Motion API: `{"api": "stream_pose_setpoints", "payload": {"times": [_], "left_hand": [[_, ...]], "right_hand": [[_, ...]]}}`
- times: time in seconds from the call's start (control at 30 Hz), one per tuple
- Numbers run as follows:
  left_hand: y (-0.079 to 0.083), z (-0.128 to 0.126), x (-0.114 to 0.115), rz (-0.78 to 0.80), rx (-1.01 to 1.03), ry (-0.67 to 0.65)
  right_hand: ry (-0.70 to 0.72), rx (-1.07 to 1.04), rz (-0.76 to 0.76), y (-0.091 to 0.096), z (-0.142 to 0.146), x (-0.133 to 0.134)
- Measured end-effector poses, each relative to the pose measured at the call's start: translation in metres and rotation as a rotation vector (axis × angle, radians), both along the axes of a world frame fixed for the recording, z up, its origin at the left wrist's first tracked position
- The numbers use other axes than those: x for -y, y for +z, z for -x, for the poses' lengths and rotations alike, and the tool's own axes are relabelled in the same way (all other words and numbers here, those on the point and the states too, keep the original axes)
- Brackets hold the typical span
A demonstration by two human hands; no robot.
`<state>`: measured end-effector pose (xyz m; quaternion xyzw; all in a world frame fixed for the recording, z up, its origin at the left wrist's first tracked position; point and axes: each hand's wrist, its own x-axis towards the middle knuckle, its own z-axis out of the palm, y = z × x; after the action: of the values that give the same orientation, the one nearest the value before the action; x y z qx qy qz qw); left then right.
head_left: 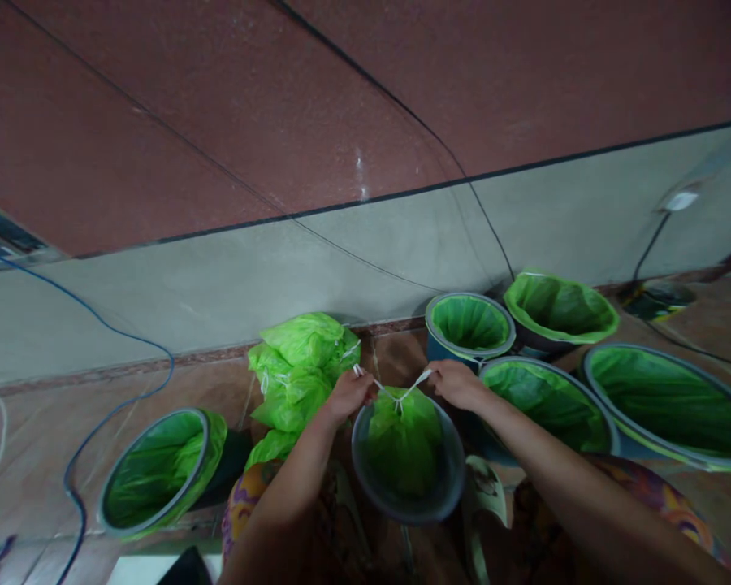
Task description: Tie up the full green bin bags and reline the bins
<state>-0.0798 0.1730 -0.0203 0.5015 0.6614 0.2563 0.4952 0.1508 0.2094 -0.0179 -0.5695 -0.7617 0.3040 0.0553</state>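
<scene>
A grey bin (409, 504) stands on the floor right in front of me, with a green plastic bag (402, 451) gathered inside it. My left hand (348, 395) grips one end of the bag's white drawstring (395, 396), and my right hand (456, 382) grips the other end. The two ends are pulled apart and taut, meeting in a knot above the bag's closed mouth. Both forearms reach in from the bottom of the view.
Tied green bags (301, 366) lie piled by the wall at my left hand. Several bins lined with green bags stand around: one at left (158, 471), a blue one (469, 325) and others at right (663, 402). Cables (115, 390) trail over the floor.
</scene>
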Motion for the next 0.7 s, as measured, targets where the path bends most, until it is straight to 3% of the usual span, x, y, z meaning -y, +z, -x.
{"api": "stream_pose_setpoints", "payload": {"times": [0.1,0.2,0.27,0.33,0.43,0.57,0.63,0.7], "left_hand": [[0.001,-0.019,-0.003,0.090,0.401,0.044],[0.000,-0.030,-0.002,0.076,0.513,0.018],[-0.001,-0.032,-0.002,0.017,0.540,-0.006],[-0.003,-0.033,-0.002,-0.040,0.546,-0.034],[-0.002,-0.033,-0.002,-0.092,0.528,-0.029],[-0.001,-0.033,-0.003,-0.095,0.582,-0.067],[-0.003,-0.034,-0.004,-0.091,0.613,-0.113],[-0.009,-0.035,-0.006,-0.111,0.607,-0.049]], "right_hand": [[-0.162,-0.463,0.204,-0.001,0.017,0.003],[-0.331,-0.851,0.478,0.000,0.033,0.011],[-0.398,-0.990,0.571,0.004,0.038,0.016],[-0.413,-1.034,0.610,0.009,0.038,0.018],[-0.329,-0.982,0.651,0.012,0.037,0.020],[-0.202,-0.833,0.629,0.003,0.043,0.024],[-0.201,-0.782,0.606,-0.004,0.048,0.026],[-0.242,-0.739,0.597,-0.007,0.052,0.027]]}}
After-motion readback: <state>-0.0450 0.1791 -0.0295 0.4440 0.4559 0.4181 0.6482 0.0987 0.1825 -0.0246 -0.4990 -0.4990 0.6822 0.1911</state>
